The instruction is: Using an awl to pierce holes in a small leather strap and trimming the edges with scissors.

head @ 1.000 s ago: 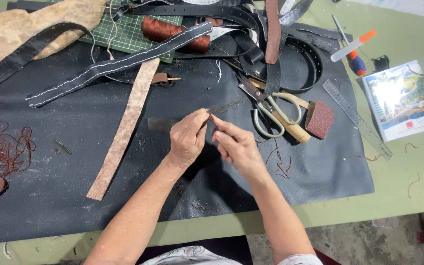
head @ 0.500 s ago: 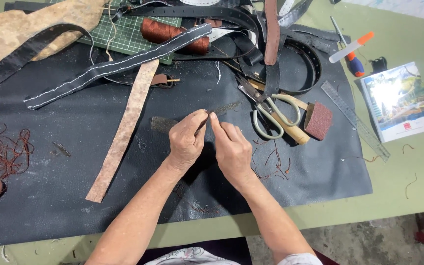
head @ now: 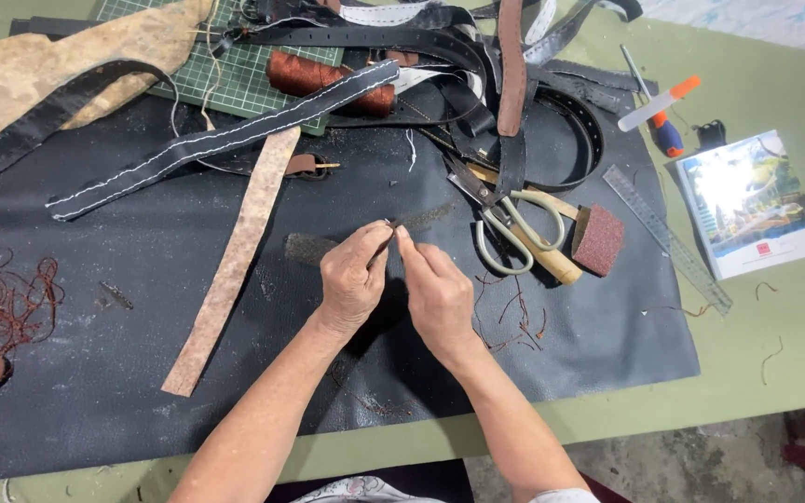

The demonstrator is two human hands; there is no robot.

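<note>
My left hand (head: pixel 351 279) and my right hand (head: pixel 435 291) meet fingertip to fingertip over a black leather sheet (head: pixel 95 373). Between them they pinch a narrow dark leather strip (head: pixel 309 248) that runs from left of my left hand to the upper right past my right fingers. The part of the strip under my fingers is hidden. Whether a needle or thread sits between my fingertips is too small to tell.
Scissors (head: pixel 505 224) and a brown sanding block (head: pixel 598 238) lie right of my hands. A long tan strip (head: pixel 235 261), a stitched black strap (head: pixel 225 140), belts, a spool of brown thread (head: pixel 328 82), a green cutting mat (head: pixel 235 70), a ruler (head: pixel 665 237), a booklet (head: pixel 752 205) and thread scraps (head: pixel 11 303) surround them.
My right hand has moved slightly left, so its fingertips now close against my left fingers on the strip. The rest is unchanged.
</note>
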